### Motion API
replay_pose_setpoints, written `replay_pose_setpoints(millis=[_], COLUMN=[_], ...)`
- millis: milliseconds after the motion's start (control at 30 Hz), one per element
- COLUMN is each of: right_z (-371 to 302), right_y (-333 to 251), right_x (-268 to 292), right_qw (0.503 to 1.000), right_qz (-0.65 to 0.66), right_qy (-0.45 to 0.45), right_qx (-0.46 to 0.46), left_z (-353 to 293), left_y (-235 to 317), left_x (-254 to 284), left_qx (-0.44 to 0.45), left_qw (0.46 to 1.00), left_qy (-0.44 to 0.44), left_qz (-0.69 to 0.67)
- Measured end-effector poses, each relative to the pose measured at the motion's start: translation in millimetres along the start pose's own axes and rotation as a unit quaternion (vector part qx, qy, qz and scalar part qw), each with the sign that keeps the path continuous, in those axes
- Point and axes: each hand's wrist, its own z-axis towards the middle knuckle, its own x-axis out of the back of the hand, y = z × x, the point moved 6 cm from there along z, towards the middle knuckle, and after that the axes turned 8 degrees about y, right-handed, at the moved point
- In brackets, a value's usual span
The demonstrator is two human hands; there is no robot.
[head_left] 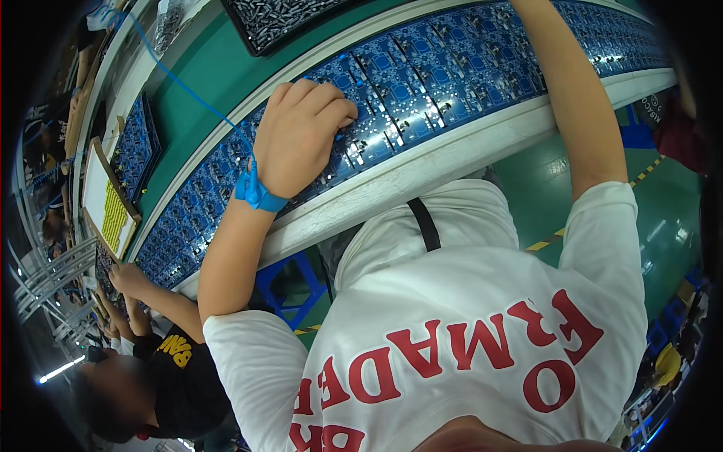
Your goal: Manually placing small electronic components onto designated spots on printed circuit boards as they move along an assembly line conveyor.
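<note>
Circuit boards [459, 64]: glossy blue, rough with soldered metal. Front rail [422, 169]: pale, mostly smooth, lightly scuffed, material unclear. Small parts [280, 21]: shiny, metal-looking; tray [245, 34] dark, plastic-looking. Wrist strap [260, 196]: shiny blue plastic look. Shirt [452, 290]: matt cloth. Floor [538, 169]: smooth, glossy.

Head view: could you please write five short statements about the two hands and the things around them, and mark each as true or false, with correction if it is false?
1. The left hand is over the boards. True.
2. A cord leads to the strap. True.
3. The strap is on the right wrist. False: it is on the left.
4. The tray of black colour is empty. False: it holds many small parts.
5. The right hand is fully visible. False: the right forearm leaves the picture at the upper edge.
</note>
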Motion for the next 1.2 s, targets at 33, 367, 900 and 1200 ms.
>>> replay_pose_setpoints(millis=[33, 367, 900, 1200], right_z=[-0.1, -45.5, -143.5, -151.1], right_y=[0.3, -60.4, -93.8, -110.1], right_x=[0.5, 8.6, 16.0, 9.5], right_qw=[1.000, 0.978, 0.943, 0.923], right_qz=[0.016, 0.153, 0.064, 0.099], right_qy=[-0.005, -0.140, -0.327, -0.366], right_qx=[-0.005, 0.001, 0.014, 0.064], left_z=[0.1, 2.6, 2.5, 1.3], left_y=[-1.0, 0.5, 7.2, 12.7], left_x=[-0.6, 4.5, 1.1, 6.3], left_qx=[-0.002, -0.037, -0.073, -0.121], left_qw=[1.000, 0.999, 0.995, 0.987], left_qy=[-0.001, -0.007, -0.040, -0.047], left_qz=[-0.006, -0.030, 0.051, 0.089])
